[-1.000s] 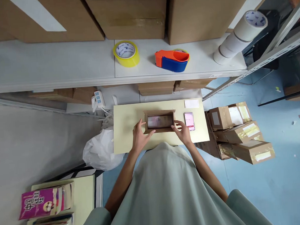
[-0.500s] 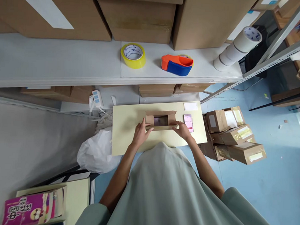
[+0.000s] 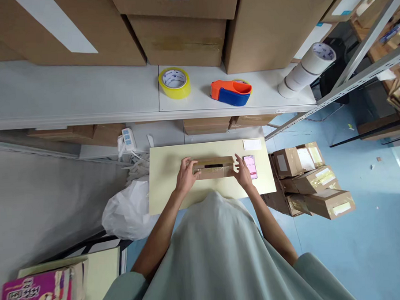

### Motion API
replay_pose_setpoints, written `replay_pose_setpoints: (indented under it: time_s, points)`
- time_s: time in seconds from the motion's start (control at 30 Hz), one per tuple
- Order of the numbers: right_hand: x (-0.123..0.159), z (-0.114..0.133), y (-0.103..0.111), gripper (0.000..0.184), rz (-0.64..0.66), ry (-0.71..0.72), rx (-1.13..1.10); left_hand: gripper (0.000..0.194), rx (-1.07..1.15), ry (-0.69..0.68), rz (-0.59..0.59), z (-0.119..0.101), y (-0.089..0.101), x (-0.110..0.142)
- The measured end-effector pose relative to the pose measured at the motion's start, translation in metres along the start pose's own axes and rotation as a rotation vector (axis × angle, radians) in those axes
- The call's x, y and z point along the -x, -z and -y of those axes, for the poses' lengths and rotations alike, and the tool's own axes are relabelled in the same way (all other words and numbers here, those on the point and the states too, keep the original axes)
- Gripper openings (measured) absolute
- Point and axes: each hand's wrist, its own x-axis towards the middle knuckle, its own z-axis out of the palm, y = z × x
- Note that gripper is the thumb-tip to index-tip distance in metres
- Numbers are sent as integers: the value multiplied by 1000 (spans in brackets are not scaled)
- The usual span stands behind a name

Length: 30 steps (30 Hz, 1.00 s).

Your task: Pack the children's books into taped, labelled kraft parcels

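Observation:
A small brown cardboard box (image 3: 214, 172) lies on the cream tabletop (image 3: 169, 200). Its top flaps are folded inward, with a narrow dark gap between them at the middle. Shiny tape shows along the flap edges. At the box's left end my left hand (image 3: 185, 175) grips it, thumb on the near side and fingers toward the back corner. My right hand (image 3: 242, 173) holds the opposite end, its thumb near the front and index finger raised at the far corner. Just right of that hand lies a phone (image 3: 250, 166) with a pink screen.
A white label (image 3: 252, 144) lies at the table's back right. The shelf above holds yellow tape (image 3: 174, 83), a tape dispenser (image 3: 231, 93) and stacked white rolls (image 3: 306, 70). Taped boxes (image 3: 316, 180) are piled at the right; a white plastic bag (image 3: 128, 210) hangs at the left.
The box's top flaps have folded inward, leaving only a slit where the inside was showing. Both hands have stayed at its ends. The view has shifted slightly.

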Motion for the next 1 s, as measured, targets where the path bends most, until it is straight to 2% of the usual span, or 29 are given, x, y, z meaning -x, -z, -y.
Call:
replay_pose_setpoints:
  time_s: [0.07,0.13,0.3,0.43,0.57,0.7,0.87,1.0]
  points:
    - [2,-4,-2,54,34,6,-71,36,3,15,-3,1,-5,7]
    - [5,-8,-4,42,53,-3,-161,33,39,42,-25,0,-11,14]
    - [11,-7,-3,34,36,-33,-266,33,112,128,-97,-5,-18,28]
    - [14,-1,-2,30,45,-54,-219,29,144,174,-142,-8,-18,42]
    - [11,5,-10,26,38,-61,-5,19,142,253,-222,-16,-26,51]
    - [8,14,-26,32,34,-130,197,19,119,320,-304,-26,-37,51]
    - [9,25,-44,48,-10,-155,257,21,148,373,-353,-33,-47,51]
    - [5,29,-54,53,2,-188,280,26,112,367,-396,-38,-55,51]
